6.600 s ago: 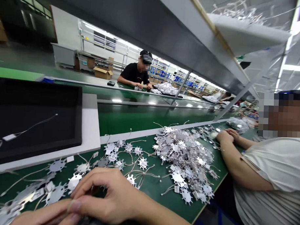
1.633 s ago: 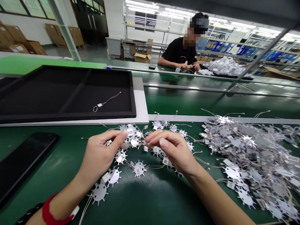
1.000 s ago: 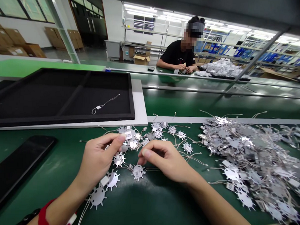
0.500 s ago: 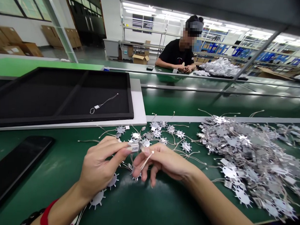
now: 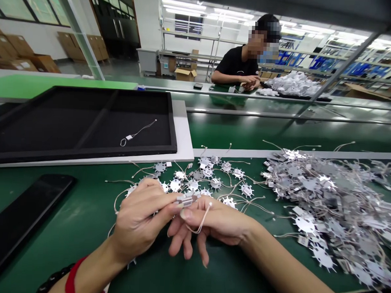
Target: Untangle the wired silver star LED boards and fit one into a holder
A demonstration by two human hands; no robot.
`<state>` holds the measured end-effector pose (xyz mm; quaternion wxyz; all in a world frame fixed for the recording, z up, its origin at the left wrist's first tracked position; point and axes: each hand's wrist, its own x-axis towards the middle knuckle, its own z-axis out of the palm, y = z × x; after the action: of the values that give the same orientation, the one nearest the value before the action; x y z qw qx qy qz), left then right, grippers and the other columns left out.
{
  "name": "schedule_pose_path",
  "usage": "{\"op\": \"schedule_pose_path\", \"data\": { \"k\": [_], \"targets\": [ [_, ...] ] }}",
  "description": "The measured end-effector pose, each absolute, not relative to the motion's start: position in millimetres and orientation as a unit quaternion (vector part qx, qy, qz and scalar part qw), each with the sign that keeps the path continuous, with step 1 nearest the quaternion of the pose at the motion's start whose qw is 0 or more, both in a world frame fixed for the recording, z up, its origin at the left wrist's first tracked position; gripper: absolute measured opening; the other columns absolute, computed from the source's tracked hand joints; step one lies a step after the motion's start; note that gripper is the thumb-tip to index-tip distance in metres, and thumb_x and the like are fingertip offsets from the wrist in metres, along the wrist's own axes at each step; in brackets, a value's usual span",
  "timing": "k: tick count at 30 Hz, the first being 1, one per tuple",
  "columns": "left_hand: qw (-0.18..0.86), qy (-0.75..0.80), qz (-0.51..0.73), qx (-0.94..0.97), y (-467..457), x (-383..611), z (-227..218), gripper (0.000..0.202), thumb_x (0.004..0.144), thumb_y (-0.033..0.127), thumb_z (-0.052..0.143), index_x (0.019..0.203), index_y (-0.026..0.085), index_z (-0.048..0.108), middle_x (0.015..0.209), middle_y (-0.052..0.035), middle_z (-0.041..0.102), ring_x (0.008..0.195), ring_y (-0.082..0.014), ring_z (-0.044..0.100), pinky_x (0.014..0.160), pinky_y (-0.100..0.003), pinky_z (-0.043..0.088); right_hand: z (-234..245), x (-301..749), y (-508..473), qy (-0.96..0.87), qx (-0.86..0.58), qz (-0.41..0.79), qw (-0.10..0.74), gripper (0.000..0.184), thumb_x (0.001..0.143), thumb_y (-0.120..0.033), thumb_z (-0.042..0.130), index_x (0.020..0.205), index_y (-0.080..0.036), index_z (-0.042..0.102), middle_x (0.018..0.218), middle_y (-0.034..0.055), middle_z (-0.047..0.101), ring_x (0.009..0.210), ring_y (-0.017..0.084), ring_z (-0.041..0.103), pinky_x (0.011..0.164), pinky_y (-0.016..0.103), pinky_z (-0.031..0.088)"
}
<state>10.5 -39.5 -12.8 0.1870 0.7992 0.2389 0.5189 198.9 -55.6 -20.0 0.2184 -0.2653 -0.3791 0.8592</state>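
Between my two hands is a small white block (image 5: pixel 186 200) with printed marks and a silvery metal edge. My left hand (image 5: pixel 140 219) pinches its left end between thumb and fingers. The thumb and index finger of my right hand (image 5: pixel 217 220) close on its right side, while the other right fingers hang spread below. A thin white cable (image 5: pixel 204 217) with a small plug loops in front of the right hand. Behind the hands lie several silver spoked discs (image 5: pixel 193 185) with white blocks and cables; the fingers partly cover some.
A large heap of similar discs (image 5: pixel 334 211) lies at right. On the left are a black tray (image 5: pixel 131 154), a wired piece (image 5: pixel 129 137) inside it, and a black phone-like slab (image 5: pixel 29 217). Across the bench a co-worker (image 5: pixel 238 67) sits beside a white pile (image 5: pixel 294 85).
The white block has turned and come slightly lower and right, both hands still on it. Its cable now bends in a loop by my right hand. The co-worker's head and hands have shifted.
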Motion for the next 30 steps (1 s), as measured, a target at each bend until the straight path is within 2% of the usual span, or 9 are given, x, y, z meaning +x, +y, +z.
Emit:
{"op": "schedule_pose_path", "data": {
  "k": [3, 6, 11, 20, 24, 30],
  "targets": [
    [0.212, 0.242, 0.514, 0.795, -39.8, 11.8, -12.3, 0.014, 0.091, 0.014, 0.064, 0.089, 0.024, 0.074, 0.069, 0.0028, 0.070, 0.055, -0.0134, 0.056, 0.069, -0.034, 0.048, -20.2, 197.7, -54.9, -0.385, -0.284, 0.848, 0.230, 0.044, 0.071, -0.050, 0.082, 0.087, -0.010, 0.073, 0.080, 0.0091, 0.074, 0.062, 0.011, 0.066, 0.041, 0.016, 0.054],
    [0.256, 0.275, 0.514, 0.771, -39.9, 12.0, -9.7, 0.019, 0.089, 0.013, 0.064, 0.075, 0.023, 0.070, 0.063, 0.0049, 0.065, 0.057, -0.0126, 0.054, 0.068, -0.031, 0.048, -20.0, 198.0, -53.9, -0.400, -0.310, 0.824, 0.257, 0.036, 0.071, -0.044, 0.084, 0.080, -0.012, 0.071, 0.080, 0.0067, 0.074, 0.062, 0.009, 0.065, 0.044, 0.015, 0.054],
    [0.311, 0.383, 0.512, 0.703, -39.7, 11.7, -2.6, 0.029, 0.090, 0.020, 0.063, 0.061, 0.024, 0.066, 0.055, 0.0059, 0.060, 0.057, -0.0117, 0.056, 0.059, -0.023, 0.046, -18.2, 202.6, -53.5, -0.445, -0.342, 0.776, 0.287, 0.029, 0.075, -0.038, 0.082, 0.079, -0.012, 0.069, 0.085, 0.0060, 0.074, 0.065, 0.008, 0.064, 0.049, 0.015, 0.054],
    [0.366, 0.424, 0.510, 0.653, -36.0, 9.9, -3.8, 0.035, 0.088, 0.035, 0.067, 0.056, 0.022, 0.063, 0.053, 0.0035, 0.059, 0.051, -0.0117, 0.054, 0.050, -0.021, 0.046, -15.4, 203.3, -52.5, -0.492, -0.401, 0.730, 0.254, 0.025, 0.072, -0.035, 0.083, 0.077, -0.013, 0.071, 0.080, 0.0040, 0.072, 0.065, 0.007, 0.061, 0.050, 0.014, 0.051],
    [0.397, 0.434, 0.533, 0.608, -31.1, 3.9, -12.4, 0.031, 0.089, 0.041, 0.069, 0.064, 0.022, 0.069, 0.057, 0.0025, 0.059, 0.055, -0.0127, 0.053, 0.055, -0.023, 0.046, -14.6, 203.0, -52.6, -0.500, -0.416, 0.718, 0.246, 0.027, 0.070, -0.035, 0.083, 0.078, -0.012, 0.071, 0.078, 0.0035, 0.069, 0.066, 0.008, 0.061, 0.051, 0.015, 0.051],
    [0.427, 0.442, 0.550, 0.565, -27.7, 1.7, -13.8, 0.029, 0.089, 0.039, 0.071, 0.065, 0.023, 0.069, 0.058, 0.0029, 0.057, 0.059, -0.0116, 0.051, 0.058, -0.022, 0.045, -11.5, 203.2, -53.1, -0.513, -0.419, 0.706, 0.251, 0.024, 0.071, -0.031, 0.082, 0.081, -0.013, 0.070, 0.075, 0.0012, 0.066, 0.065, 0.009, 0.059, 0.051, 0.017, 0.052]
  ]
}}
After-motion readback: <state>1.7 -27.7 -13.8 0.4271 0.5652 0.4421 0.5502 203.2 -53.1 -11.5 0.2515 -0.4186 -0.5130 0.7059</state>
